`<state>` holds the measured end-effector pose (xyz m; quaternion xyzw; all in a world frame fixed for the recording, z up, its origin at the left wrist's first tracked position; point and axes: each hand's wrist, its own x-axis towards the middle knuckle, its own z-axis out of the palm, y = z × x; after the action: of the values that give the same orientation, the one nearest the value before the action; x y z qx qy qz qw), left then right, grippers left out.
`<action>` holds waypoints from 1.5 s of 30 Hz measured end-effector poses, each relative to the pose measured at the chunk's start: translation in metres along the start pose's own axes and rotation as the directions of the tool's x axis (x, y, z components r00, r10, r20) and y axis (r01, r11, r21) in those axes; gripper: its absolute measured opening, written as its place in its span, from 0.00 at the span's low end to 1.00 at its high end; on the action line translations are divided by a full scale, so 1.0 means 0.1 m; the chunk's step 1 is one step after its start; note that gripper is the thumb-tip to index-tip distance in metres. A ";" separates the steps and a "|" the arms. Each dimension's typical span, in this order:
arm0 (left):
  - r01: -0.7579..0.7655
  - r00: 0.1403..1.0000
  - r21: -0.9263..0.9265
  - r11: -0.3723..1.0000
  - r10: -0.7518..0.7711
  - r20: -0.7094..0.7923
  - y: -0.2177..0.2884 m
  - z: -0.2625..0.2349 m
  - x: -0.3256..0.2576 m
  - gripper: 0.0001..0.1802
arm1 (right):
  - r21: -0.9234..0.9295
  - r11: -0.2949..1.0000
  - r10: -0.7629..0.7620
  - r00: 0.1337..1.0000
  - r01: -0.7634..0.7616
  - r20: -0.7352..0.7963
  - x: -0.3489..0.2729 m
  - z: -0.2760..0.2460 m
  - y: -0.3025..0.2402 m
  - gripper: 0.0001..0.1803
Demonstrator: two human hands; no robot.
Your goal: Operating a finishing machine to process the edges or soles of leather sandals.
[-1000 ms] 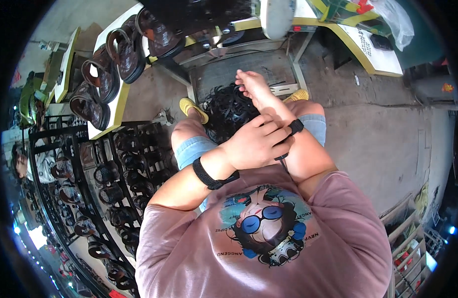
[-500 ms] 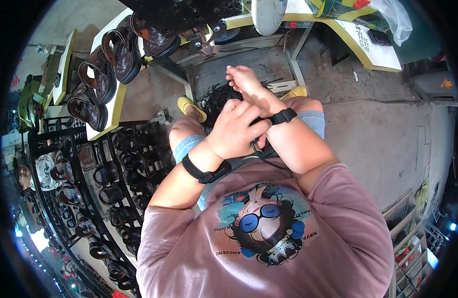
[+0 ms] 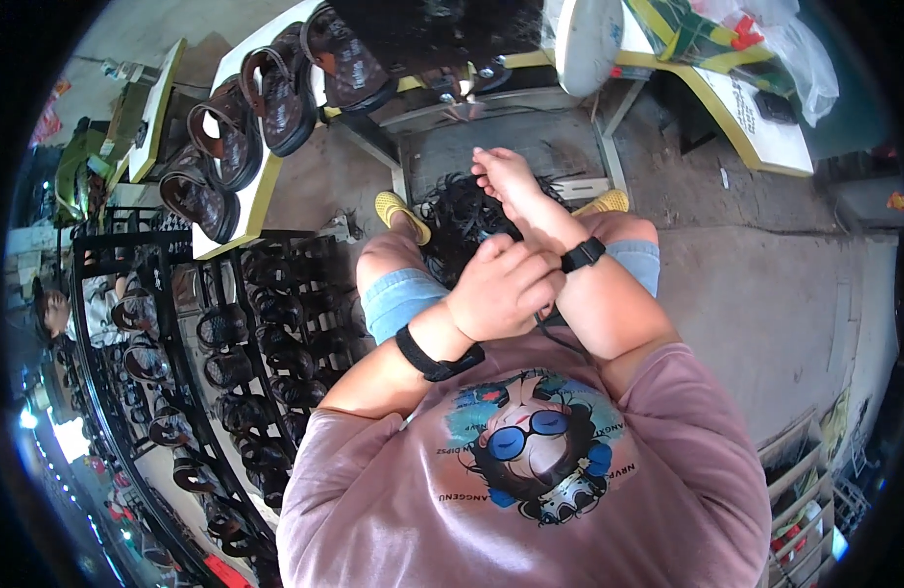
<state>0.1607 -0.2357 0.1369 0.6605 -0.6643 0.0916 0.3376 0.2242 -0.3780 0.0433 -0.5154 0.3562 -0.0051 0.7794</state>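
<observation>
A black strap [image 3: 582,255] circles my right wrist. My left hand [image 3: 509,286] reaches across to it, fingers curled closed at the strap's inner end, whose exact hold is hidden behind the knuckles. A thin black cable [image 3: 566,338] runs out below those fingers toward my shirt. Beyond the strap, my right hand [image 3: 508,183] is held out palm inward, with loosely bent fingers a little apart and nothing in them. Around my left wrist sits another black strap [image 3: 434,361]. Dark shredded scraps [image 3: 462,220] lie on the floor between my feet.
Several brown sandals [image 3: 280,103] line the yellow-edged bench at the left. Below stands a black rack [image 3: 148,441] full of dark footwear. A white shoe-shaped piece [image 3: 589,44] and a plastic bag [image 3: 795,59] sit at the far side. Lower right is a slatted shelf [image 3: 800,490].
The whole view has shifted, so the bench and my arms appear lower and farther right. My left fingers remain at the right wrist strap, and the black piece between them is now hidden.
</observation>
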 end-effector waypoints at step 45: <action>0.707 0.516 0.117 0.698 -0.621 0.590 -0.12 0.23 0.57 0.20 | -0.863 -0.162 -0.115 0.860 0.478 0.498 -0.29 -0.05 0.45 0.14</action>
<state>0.1700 -0.2962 0.1483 0.8324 -0.4347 -0.2999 0.1682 0.1836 -0.3498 0.0223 -0.9767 0.0122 0.1376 0.1641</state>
